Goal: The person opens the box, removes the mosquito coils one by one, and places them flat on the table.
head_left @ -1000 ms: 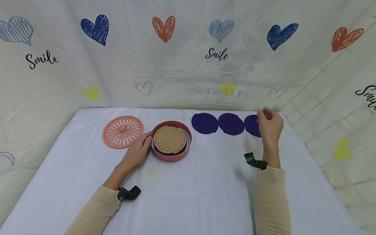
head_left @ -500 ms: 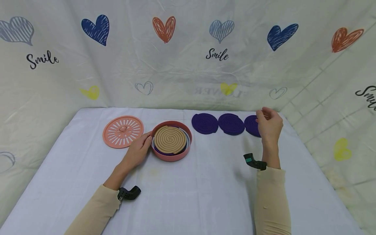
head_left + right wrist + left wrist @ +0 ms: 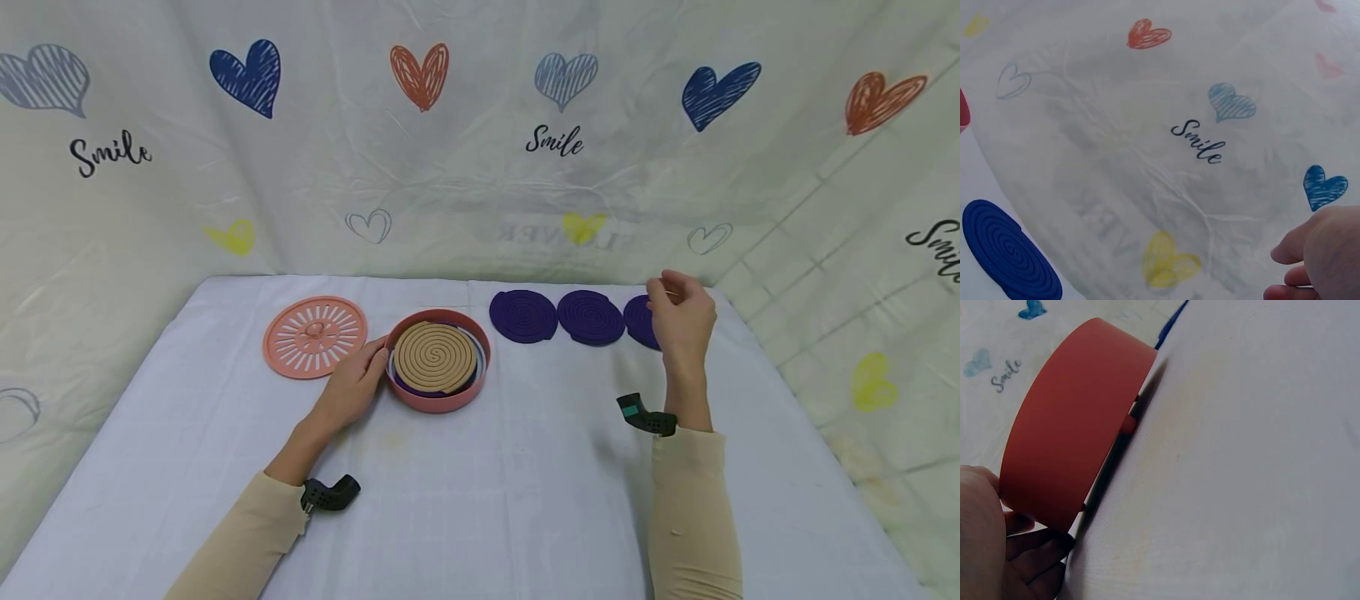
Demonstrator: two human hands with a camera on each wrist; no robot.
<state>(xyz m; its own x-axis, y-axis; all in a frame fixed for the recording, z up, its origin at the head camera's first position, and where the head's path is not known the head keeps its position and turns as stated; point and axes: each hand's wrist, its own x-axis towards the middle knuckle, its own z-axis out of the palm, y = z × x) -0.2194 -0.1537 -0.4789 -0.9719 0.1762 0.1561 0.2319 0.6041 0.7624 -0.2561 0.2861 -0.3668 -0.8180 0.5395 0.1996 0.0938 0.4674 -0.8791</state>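
Note:
A round red mosquito coil box (image 3: pixel 437 405) stands on the table with a tan mosquito coil (image 3: pixel 435 357) on top inside it. Under the tan one, the edge of a purple coil shows. My left hand (image 3: pixel 352 385) grips the box's left side, thumb at the rim; in the left wrist view its fingers curl at the bottom edge of the red wall (image 3: pixel 1072 419). Raised over the rightmost purple coil (image 3: pixel 639 321), my right hand (image 3: pixel 684 321) has loosely bent fingers and shows nothing in them; it covers part of that coil.
Two more purple coils, a left one (image 3: pixel 523 317) and a middle one (image 3: pixel 591 317), lie in a row with the rightmost. The slotted pink lid (image 3: pixel 300 360) lies left of the box. A white sheet printed with hearts hangs behind the table (image 3: pixel 480 517).
My right hand has moved slightly left and up over the rightmost purple coil. My left hand and the box stay in place.

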